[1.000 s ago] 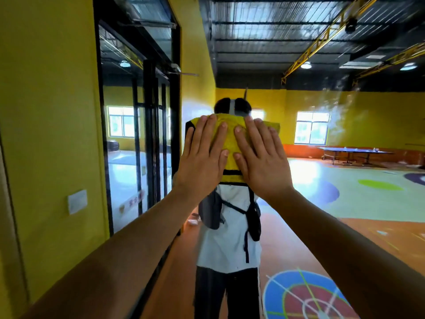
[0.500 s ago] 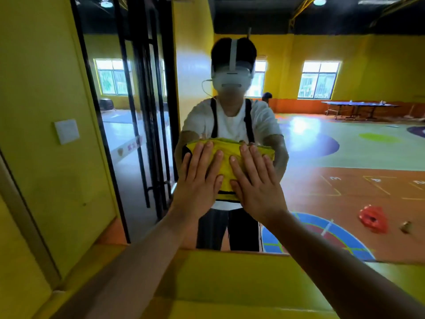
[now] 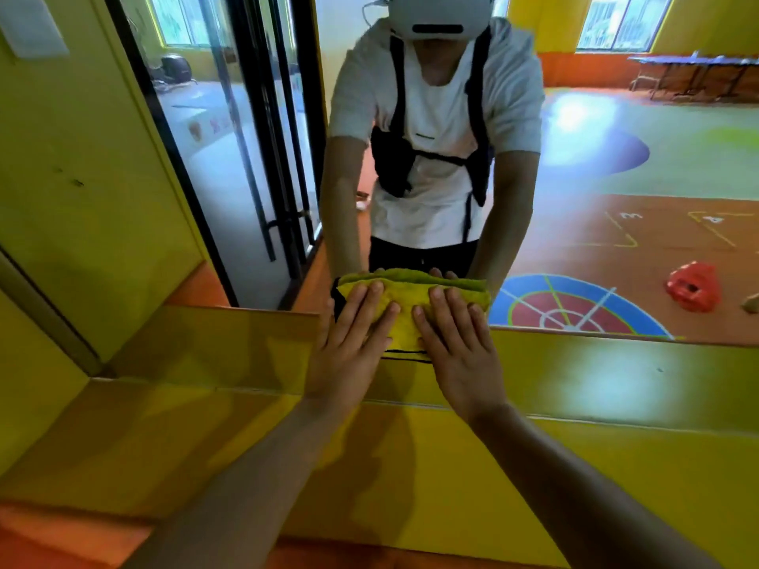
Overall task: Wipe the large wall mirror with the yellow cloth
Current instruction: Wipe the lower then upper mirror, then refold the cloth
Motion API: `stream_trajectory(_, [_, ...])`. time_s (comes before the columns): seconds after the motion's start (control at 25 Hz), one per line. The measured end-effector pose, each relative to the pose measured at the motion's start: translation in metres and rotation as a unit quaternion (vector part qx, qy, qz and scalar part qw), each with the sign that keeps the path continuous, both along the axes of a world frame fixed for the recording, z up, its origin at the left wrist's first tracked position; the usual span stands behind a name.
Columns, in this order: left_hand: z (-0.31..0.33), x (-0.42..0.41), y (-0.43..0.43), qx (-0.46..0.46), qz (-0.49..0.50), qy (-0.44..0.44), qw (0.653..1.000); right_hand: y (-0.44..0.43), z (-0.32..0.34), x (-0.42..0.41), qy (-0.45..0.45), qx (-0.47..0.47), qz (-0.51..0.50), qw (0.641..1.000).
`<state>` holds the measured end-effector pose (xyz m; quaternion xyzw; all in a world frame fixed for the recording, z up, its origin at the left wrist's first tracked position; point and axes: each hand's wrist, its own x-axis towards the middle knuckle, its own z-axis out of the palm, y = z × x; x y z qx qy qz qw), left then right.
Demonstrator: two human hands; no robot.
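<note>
The large wall mirror (image 3: 616, 166) fills the upper part of the view and reflects a person in a white shirt with a headset. A folded yellow cloth (image 3: 404, 310) with a dark edge is pressed flat against the glass at the mirror's bottom edge. My left hand (image 3: 351, 342) lies flat on the cloth's left half, fingers spread. My right hand (image 3: 456, 342) lies flat on its right half. Both palms reach down over the yellow panel below the glass.
A glossy yellow ledge (image 3: 616, 375) runs under the mirror. A yellow wall (image 3: 82, 178) stands at the left, with a pale switch plate (image 3: 33, 22) near the top. The reflection shows black-framed glass doors, a coloured floor, a red object (image 3: 694, 287) and tables.
Both hands have slid the cloth straight down the glass, from head height in the reflection to the mirror's bottom edge. My view has tilted downward with them.
</note>
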<state>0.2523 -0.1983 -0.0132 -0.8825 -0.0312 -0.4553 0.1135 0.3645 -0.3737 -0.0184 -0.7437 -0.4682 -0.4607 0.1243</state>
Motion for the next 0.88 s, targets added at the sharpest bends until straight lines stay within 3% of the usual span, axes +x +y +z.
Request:
stream_trajectory(0.2, [-0.081, -0.016, -0.007, -0.04, 0.018, 0.055, 0.998, -0.007, -0.077, -0.018, 0.064, -0.054, -0.032, 0.996])
stream_trajectory(0.4, [-0.128, -0.041, -0.028, -0.097, 0.042, 0.212, 0.971, -0.013, -0.14, -0.043, 0.17, -0.131, -0.088, 0.973])
stream_trajectory(0.56, [-0.148, -0.049, -0.048, -0.171, 0.077, 0.298, 0.936, -0.007, -0.155, -0.072, 0.277, -0.14, -0.143, 0.94])
stream_trajectory(0.88, [-0.126, -0.043, -0.055, -0.232, 0.061, 0.346, 0.907, -0.008, -0.141, -0.085, 0.319, -0.154, -0.137, 0.925])
